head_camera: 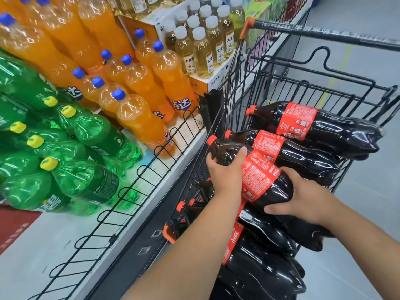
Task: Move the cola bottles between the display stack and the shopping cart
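Observation:
A large cola bottle (263, 176) with a red cap and red label lies slanted above the black wire shopping cart (287, 83). My left hand (225, 176) grips its shoulder just below the cap. My right hand (303, 198) holds its lower body from the right. Two more cola bottles (320, 124) lie across the cart's upper seat behind it, caps pointing left. Several other cola bottles (259, 256) are piled deeper in the basket under my arms.
To the left is a white display shelf (65, 239) with a black wire front rail (151, 161). On it lie green soda bottles (86, 178), orange soda bottles (140, 118) and pale tea bottles (201, 48). Grey floor (368, 191) lies right of the cart.

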`<action>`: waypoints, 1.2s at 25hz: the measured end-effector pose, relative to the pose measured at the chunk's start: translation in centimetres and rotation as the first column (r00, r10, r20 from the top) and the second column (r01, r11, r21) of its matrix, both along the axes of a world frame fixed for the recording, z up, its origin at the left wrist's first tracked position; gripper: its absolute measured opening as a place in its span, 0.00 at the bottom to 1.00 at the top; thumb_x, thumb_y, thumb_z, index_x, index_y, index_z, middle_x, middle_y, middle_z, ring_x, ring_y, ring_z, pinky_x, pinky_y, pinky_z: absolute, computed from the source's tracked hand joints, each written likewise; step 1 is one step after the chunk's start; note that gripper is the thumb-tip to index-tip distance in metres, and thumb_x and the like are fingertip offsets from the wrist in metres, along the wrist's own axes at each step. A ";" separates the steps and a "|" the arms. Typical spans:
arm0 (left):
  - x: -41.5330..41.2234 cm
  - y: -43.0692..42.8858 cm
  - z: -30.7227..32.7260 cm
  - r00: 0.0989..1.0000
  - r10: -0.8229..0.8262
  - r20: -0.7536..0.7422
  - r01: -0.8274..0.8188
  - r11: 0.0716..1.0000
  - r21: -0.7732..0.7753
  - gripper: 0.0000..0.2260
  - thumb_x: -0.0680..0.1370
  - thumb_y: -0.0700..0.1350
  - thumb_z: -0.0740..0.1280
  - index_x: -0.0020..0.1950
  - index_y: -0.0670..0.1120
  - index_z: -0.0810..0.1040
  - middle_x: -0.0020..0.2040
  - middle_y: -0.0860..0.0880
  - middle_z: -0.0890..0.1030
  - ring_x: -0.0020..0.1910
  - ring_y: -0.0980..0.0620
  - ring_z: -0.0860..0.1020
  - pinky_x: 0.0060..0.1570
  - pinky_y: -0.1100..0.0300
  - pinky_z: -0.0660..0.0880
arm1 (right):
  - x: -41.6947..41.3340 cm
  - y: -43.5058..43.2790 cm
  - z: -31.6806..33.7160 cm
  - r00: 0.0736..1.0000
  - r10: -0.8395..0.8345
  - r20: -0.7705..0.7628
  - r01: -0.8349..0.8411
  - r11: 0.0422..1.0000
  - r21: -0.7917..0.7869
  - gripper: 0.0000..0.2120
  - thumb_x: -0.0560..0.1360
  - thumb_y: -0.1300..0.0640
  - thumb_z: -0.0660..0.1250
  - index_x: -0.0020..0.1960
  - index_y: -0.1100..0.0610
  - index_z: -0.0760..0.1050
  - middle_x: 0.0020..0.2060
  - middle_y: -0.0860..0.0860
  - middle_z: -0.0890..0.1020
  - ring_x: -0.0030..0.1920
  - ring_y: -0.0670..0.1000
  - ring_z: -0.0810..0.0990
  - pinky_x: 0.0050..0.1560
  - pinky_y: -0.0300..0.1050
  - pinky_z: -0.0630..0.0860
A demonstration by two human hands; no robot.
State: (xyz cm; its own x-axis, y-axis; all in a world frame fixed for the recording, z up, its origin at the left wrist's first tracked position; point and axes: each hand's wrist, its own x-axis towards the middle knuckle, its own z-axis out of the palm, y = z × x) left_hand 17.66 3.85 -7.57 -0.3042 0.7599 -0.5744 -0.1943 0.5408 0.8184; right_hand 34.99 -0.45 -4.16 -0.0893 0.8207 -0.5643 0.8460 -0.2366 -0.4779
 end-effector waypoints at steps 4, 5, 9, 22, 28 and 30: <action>-0.4 -0.5 1.4 0.997 -0.050 -0.059 0.057 0.991 0.120 0.42 0.58 0.73 0.76 0.70 0.66 0.70 0.65 0.53 0.78 0.60 0.49 0.81 0.61 0.42 0.79 | -0.8 -1.0 1.0 0.970 -0.115 -0.212 0.121 0.993 0.014 0.54 0.53 0.32 0.79 0.72 0.39 0.56 0.50 0.39 0.79 0.48 0.44 0.80 0.53 0.47 0.77; -0.7 -0.8 1.6 0.997 -0.054 -0.052 0.061 0.988 0.145 0.41 0.58 0.73 0.76 0.70 0.67 0.70 0.65 0.53 0.77 0.61 0.49 0.81 0.61 0.42 0.79 | -1.0 -1.4 1.1 0.961 -0.131 -0.245 0.139 0.990 0.016 0.54 0.53 0.33 0.79 0.72 0.39 0.57 0.51 0.39 0.80 0.49 0.44 0.80 0.53 0.46 0.77; -2.5 -3.0 2.6 0.995 -0.069 0.077 0.053 0.978 0.203 0.38 0.66 0.63 0.79 0.73 0.69 0.67 0.64 0.53 0.82 0.59 0.50 0.83 0.61 0.44 0.79 | -2.6 -2.6 1.6 0.921 -0.154 -0.357 0.171 0.985 0.016 0.51 0.53 0.36 0.81 0.71 0.37 0.60 0.52 0.37 0.79 0.51 0.39 0.78 0.53 0.42 0.74; -9.3 -7.6 4.5 0.952 0.076 0.297 -0.146 0.964 0.224 0.43 0.59 0.65 0.82 0.71 0.60 0.70 0.57 0.48 0.86 0.54 0.48 0.85 0.57 0.45 0.81 | -10.7 -4.9 3.5 0.731 -0.190 -0.656 0.178 0.980 -0.086 0.38 0.56 0.53 0.82 0.60 0.38 0.68 0.51 0.41 0.83 0.46 0.34 0.82 0.44 0.31 0.74; -15.5 -11.5 5.1 0.918 0.199 0.342 -0.292 0.925 0.244 0.28 0.74 0.50 0.76 0.72 0.56 0.71 0.55 0.49 0.86 0.51 0.48 0.85 0.55 0.45 0.81 | -17.1 -8.0 3.4 0.723 -0.125 -0.679 0.072 0.992 -0.106 0.38 0.59 0.53 0.84 0.64 0.47 0.70 0.53 0.45 0.84 0.50 0.38 0.82 0.50 0.34 0.77; -17.5 -13.2 5.5 0.908 0.237 0.344 -0.332 0.909 0.252 0.29 0.74 0.49 0.77 0.72 0.55 0.70 0.54 0.49 0.86 0.51 0.48 0.86 0.55 0.45 0.81 | -19.2 -9.3 3.6 0.725 -0.106 -0.680 0.045 0.993 -0.108 0.38 0.60 0.54 0.84 0.65 0.47 0.70 0.54 0.45 0.84 0.49 0.37 0.82 0.46 0.30 0.76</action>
State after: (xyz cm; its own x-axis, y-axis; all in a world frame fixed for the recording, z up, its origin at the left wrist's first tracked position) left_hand 0.11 -9.31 -2.08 -0.3836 0.8161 -0.4323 -0.5636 0.1640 0.8096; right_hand 15.77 -9.71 -0.59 -0.4157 0.7978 -0.4368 0.2746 -0.3478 -0.8965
